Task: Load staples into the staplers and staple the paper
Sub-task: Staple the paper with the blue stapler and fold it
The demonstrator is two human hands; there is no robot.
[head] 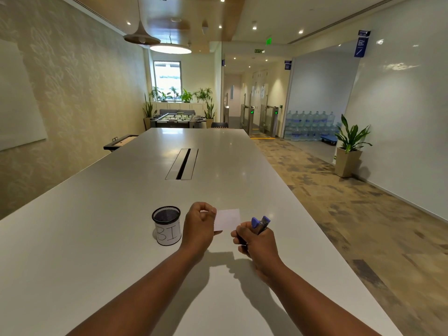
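Note:
A small white piece of paper is held above the white table, pinched at its left edge by my left hand. My right hand is wrapped around a small blue and black stapler, whose blue end sticks up past my fingers. The stapler sits just right of the paper's lower right corner, not touching it as far as I can see. No loose staples are visible.
A black mesh cup with a white label reading "BI" stands just left of my left hand. A cable slot lies in the table's middle. The table's right edge runs close beside my right arm.

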